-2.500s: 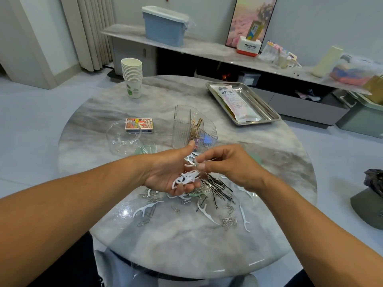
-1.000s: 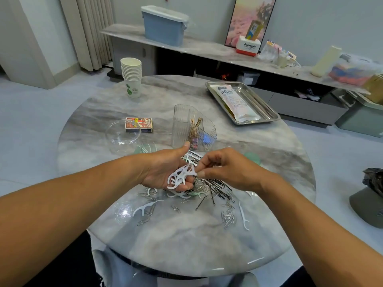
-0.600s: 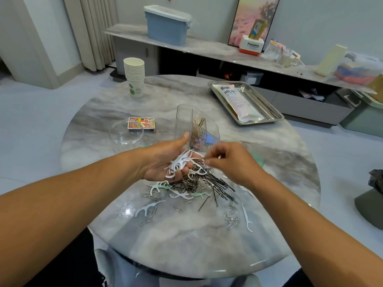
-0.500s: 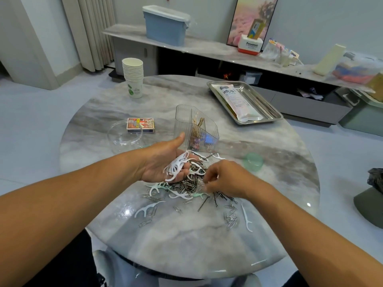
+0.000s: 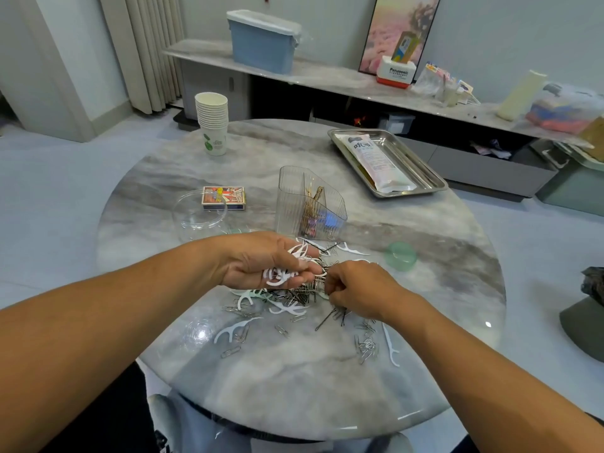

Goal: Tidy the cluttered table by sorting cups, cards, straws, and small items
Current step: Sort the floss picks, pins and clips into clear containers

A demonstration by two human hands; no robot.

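My right hand [image 5: 356, 291] has dropped from my left palm into the pile, fingers pinched on something I cannot make out. My left hand [image 5: 261, 261] stays cupped around the gathered floss picks [image 5: 281, 273], near the clear organizer [image 5: 309, 204]; more picks lie on the worktop [image 5: 294, 387].

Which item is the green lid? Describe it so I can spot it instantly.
On the round grey marble table, look right of the pile of floss picks, hairpins and paper clips. The small translucent green round lid lies alone there, the only green dome beside the right hand.
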